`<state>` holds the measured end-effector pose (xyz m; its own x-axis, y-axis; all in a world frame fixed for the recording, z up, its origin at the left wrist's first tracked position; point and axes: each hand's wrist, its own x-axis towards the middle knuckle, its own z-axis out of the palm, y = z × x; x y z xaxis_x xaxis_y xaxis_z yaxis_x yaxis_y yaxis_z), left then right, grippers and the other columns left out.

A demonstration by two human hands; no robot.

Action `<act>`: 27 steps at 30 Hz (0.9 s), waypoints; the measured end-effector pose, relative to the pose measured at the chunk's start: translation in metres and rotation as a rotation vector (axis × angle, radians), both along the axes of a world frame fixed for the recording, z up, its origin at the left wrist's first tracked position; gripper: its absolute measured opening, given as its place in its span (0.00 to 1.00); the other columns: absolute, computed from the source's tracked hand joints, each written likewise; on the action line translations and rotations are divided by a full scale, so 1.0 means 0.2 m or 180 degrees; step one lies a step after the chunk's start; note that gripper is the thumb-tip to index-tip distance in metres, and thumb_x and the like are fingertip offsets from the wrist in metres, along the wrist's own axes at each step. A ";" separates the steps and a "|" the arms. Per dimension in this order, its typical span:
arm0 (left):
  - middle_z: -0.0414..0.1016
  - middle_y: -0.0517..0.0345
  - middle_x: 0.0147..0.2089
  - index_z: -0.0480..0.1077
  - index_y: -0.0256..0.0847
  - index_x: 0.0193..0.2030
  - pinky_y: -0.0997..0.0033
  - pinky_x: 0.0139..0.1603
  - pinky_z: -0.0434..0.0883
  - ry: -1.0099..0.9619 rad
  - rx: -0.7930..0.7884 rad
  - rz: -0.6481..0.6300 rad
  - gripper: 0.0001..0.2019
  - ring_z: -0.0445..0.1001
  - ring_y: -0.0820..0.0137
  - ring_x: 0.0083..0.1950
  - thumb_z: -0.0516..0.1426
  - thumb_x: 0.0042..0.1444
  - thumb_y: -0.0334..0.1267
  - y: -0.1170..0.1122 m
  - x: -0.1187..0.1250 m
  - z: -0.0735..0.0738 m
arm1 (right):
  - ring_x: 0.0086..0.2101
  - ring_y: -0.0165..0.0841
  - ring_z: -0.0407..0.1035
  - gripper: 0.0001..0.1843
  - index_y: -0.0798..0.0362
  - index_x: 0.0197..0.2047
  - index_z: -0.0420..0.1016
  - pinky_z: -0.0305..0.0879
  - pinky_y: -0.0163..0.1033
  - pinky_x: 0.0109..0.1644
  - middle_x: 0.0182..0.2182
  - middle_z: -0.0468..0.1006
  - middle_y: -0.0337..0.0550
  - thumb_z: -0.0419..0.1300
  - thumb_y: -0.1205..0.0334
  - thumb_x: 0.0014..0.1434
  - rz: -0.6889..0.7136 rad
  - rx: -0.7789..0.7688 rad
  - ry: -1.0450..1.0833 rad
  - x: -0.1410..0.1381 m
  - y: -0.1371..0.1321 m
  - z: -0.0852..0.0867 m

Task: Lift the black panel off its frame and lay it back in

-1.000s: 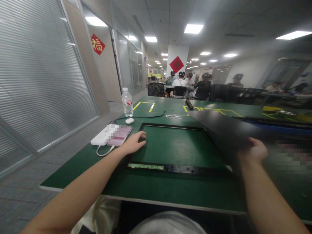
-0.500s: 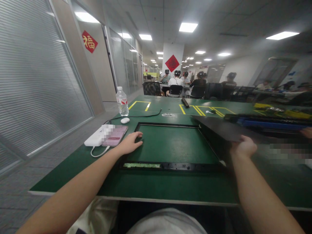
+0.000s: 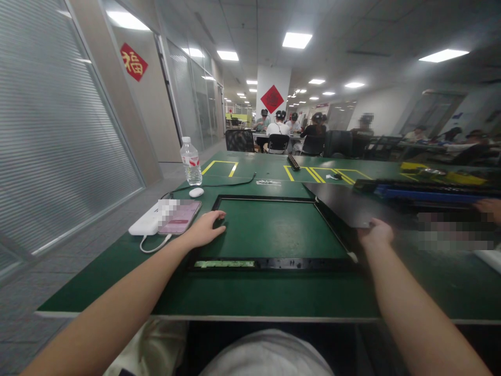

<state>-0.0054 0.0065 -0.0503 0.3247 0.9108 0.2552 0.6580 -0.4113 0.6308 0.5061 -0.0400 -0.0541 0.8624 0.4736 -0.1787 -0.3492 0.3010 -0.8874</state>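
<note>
A thin black rectangular frame (image 3: pixel 270 263) lies flat on the green table (image 3: pixel 254 292) in front of me. My left hand (image 3: pixel 205 230) rests on the frame's left edge, fingers curled over it. My right hand (image 3: pixel 374 233) grips the near edge of a flat black panel (image 3: pixel 344 206), which sits low to the right of the frame, almost level with the table.
A phone (image 3: pixel 179 217) on a white power bank (image 3: pixel 146 223), a white mouse (image 3: pixel 196 192) and a water bottle (image 3: pixel 191 162) stand to the left. Yellow tape marks and a dark bar (image 3: pixel 293 162) lie further back. Several seated people work at far tables. Another person's hand (image 3: pixel 487 207) shows at right.
My right hand has lowered the black panel and carried it to the right, from tilted up to nearly flat. My left hand has stayed on the frame.
</note>
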 end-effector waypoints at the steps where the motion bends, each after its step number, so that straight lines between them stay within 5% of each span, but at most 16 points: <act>1: 0.80 0.40 0.57 0.75 0.42 0.49 0.48 0.65 0.67 -0.0001 0.0004 -0.0002 0.23 0.76 0.45 0.59 0.62 0.47 0.49 0.00 0.00 0.00 | 0.30 0.30 0.70 0.12 0.49 0.33 0.59 0.75 0.37 0.37 0.30 0.68 0.36 0.54 0.73 0.47 -0.0049 -0.0021 0.0093 0.01 0.01 -0.01; 8: 0.78 0.38 0.60 0.74 0.40 0.52 0.47 0.66 0.66 0.0316 0.0053 -0.0081 0.24 0.74 0.45 0.62 0.60 0.50 0.49 0.00 0.00 0.00 | 0.28 0.29 0.72 0.12 0.50 0.35 0.61 0.77 0.36 0.34 0.30 0.71 0.35 0.57 0.74 0.49 0.0160 -0.0059 0.0146 0.02 0.03 -0.05; 27: 0.75 0.33 0.62 0.72 0.33 0.57 0.46 0.67 0.65 0.0693 0.0157 -0.0223 0.27 0.72 0.46 0.64 0.55 0.55 0.49 -0.01 -0.01 0.01 | 0.26 0.27 0.73 0.11 0.52 0.35 0.67 0.76 0.30 0.28 0.28 0.75 0.37 0.52 0.78 0.59 0.0296 0.0212 0.0869 -0.06 0.01 0.01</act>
